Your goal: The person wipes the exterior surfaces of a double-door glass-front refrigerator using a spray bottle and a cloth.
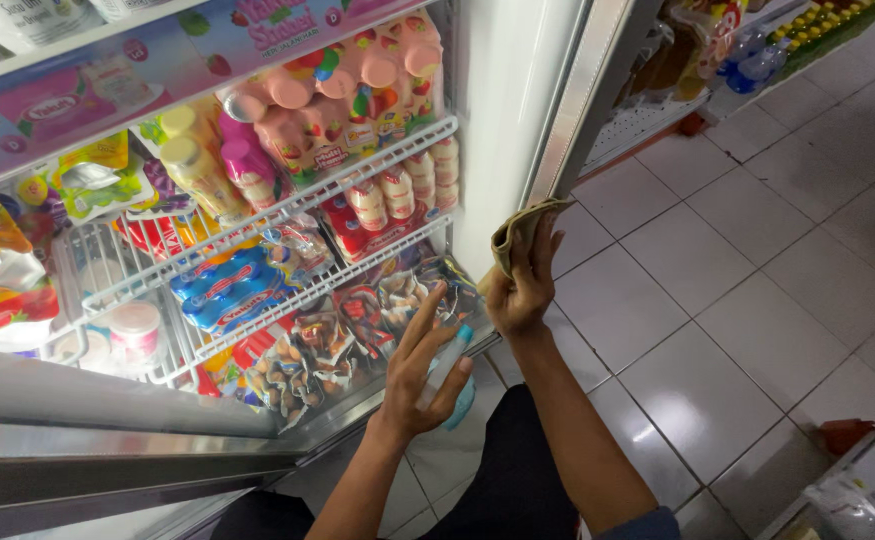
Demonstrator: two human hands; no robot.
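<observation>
At the far left, the fridge's wire shelves (pixel 287 205) run out of the frame, so the foil pouches (pixel 2 270) there are cut off, and the pale cups (pixel 135 332) behind the wire are too blurred to make out. Further along sit blue packs (pixel 232 288), pink bottles (pixel 302 125) above them, and snack bags (pixel 302 365) on the lowest shelf, partly hidden by my left hand (pixel 422 375). My fingers (pixel 427 318) there are wrapped loosely around a spray bottle (pixel 454 385); only its pale body and bluish base show, as my palm covers most of it. It hangs just in front of the fridge's bottom edge. To the right, my right hand (pixel 522 290) presses against the fridge's white side wall (pixel 502 120), fingers clenched on a folded tan cloth (pixel 519 230) whose top edge sticks up above them. Beyond lie the grey floor tiles (pixel 757 270), with a store shelf (pixel 717 50) cropped at the top corner and something red (pixel 847 435) near a plastic-wrapped box, half out of view.
</observation>
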